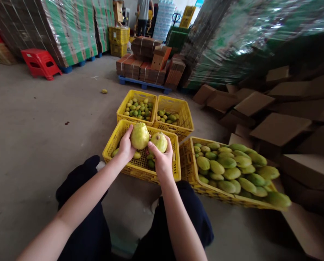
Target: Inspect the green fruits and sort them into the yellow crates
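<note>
Fingers of the left hand (126,148) and right hand (163,161) each clasp one fruit (140,136). Yellow crates (141,173) sit near: one beneath, two at twelve o'clock, one at four.

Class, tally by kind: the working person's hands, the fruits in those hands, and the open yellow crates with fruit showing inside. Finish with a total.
Hands: 2
Held fruits: 2
Yellow crates: 4
Total: 8

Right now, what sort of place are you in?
Probably a fruit-packing area or warehouse. Yellow crates hold green-yellow fruit, strapped bundles of cardboard sit on a blue pallet, and tall film-wrapped loads stand farther back.
</note>
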`<state>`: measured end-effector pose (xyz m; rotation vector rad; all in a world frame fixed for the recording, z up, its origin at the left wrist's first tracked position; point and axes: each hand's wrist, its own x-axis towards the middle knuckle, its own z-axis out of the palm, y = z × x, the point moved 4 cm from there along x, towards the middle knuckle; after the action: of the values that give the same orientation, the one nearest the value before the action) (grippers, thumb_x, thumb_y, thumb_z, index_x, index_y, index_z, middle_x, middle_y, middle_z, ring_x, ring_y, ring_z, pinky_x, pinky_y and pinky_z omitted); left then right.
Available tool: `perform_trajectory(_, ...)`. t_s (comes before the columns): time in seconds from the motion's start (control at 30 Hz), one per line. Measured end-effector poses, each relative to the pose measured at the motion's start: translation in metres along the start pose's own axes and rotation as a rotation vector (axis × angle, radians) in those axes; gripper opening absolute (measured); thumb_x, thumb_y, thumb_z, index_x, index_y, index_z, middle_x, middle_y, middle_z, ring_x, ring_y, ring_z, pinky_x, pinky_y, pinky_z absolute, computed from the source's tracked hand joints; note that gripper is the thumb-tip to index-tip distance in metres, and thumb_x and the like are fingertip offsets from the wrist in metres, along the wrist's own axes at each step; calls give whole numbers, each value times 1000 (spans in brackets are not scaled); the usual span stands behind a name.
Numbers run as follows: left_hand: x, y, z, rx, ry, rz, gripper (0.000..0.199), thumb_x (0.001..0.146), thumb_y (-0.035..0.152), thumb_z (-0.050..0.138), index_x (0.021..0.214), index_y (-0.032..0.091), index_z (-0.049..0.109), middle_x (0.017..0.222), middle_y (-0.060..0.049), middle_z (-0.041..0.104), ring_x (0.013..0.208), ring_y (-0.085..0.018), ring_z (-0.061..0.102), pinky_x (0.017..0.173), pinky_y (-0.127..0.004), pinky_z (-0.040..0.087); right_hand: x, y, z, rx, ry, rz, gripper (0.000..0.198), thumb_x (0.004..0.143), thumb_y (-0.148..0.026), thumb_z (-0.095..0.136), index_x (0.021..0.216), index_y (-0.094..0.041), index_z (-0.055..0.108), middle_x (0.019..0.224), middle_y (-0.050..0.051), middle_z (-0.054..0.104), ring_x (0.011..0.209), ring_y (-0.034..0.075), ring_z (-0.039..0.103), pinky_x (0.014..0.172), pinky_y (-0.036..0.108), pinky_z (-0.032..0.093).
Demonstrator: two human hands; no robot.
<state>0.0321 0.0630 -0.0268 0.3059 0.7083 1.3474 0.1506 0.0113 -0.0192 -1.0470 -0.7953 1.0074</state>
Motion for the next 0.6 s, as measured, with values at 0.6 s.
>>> perform_trajectory(0.6,2,1,-11,30,-33,-77,27,75,42,74,84,17,69,69,-3,71,71,-21,72,63,-29,55,-8,3,15,381,-183,235,46,61,-33,84,99,-24,60,79,-4,67,54,12,59,49,26,52)
